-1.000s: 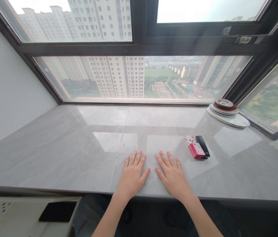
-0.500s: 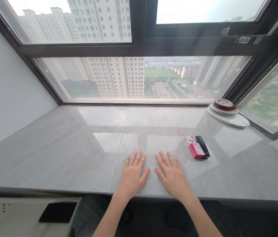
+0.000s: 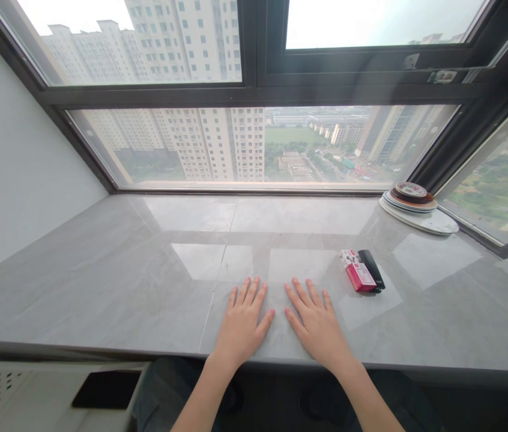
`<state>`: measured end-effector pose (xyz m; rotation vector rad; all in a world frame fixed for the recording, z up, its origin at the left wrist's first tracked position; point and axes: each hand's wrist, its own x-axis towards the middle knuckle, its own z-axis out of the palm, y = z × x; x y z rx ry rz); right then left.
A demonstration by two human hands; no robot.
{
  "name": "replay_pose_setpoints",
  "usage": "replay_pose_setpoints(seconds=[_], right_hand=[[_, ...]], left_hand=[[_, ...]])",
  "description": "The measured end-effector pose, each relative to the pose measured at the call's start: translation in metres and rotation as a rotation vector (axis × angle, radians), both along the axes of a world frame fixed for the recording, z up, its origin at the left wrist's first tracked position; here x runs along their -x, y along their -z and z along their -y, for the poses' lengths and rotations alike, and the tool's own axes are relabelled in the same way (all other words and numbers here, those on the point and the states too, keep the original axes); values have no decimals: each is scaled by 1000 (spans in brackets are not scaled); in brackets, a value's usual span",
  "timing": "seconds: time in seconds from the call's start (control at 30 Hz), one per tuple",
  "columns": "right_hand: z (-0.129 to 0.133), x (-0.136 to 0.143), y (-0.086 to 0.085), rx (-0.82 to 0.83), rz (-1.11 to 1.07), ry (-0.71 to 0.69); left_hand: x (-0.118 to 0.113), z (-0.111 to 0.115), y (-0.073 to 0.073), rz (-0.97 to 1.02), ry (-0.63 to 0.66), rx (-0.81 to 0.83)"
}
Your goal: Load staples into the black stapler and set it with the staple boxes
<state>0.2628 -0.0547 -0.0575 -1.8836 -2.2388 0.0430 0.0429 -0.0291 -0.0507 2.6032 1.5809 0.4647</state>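
My left hand (image 3: 242, 324) lies flat on the grey marble-look sill (image 3: 101, 288), palm down with fingers spread. Beside it, my right hand (image 3: 316, 324) rests the same way, with a gap between the two thumbs. Neither hand holds anything. To the right of my right hand, and apart from it, sits a small pink and white box (image 3: 357, 273). A black stapler (image 3: 371, 270) lies right against the box's right side.
A stack of plates and round mats (image 3: 409, 204) stands in the far right corner by the window frame (image 3: 254, 96). Below the sill's front edge at left, a black flat object (image 3: 106, 389) lies on a white surface (image 3: 24, 402). A white wall (image 3: 20, 156) bounds the left.
The view has tilted very slightly, so everything sits a few pixels lower. Both hands and the objects keep their places on the sill.
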Motion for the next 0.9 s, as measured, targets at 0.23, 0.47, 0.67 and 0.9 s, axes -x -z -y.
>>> replay_pose_setpoints(seconds=[0.23, 0.47, 0.67, 0.9], right_hand=[[1, -1, -2, 2, -2, -1], [0, -2, -3, 7, -38, -2], [0, -11, -5, 55, -209, -44], [-7, -57, -44, 6, -592, -34]], left_hand=[[0, 0, 0, -2, -1, 4], [0, 1, 0, 1, 1, -6], [0, 0, -1, 20, 5, -3], [1, 0, 0, 44, 5, 13]])
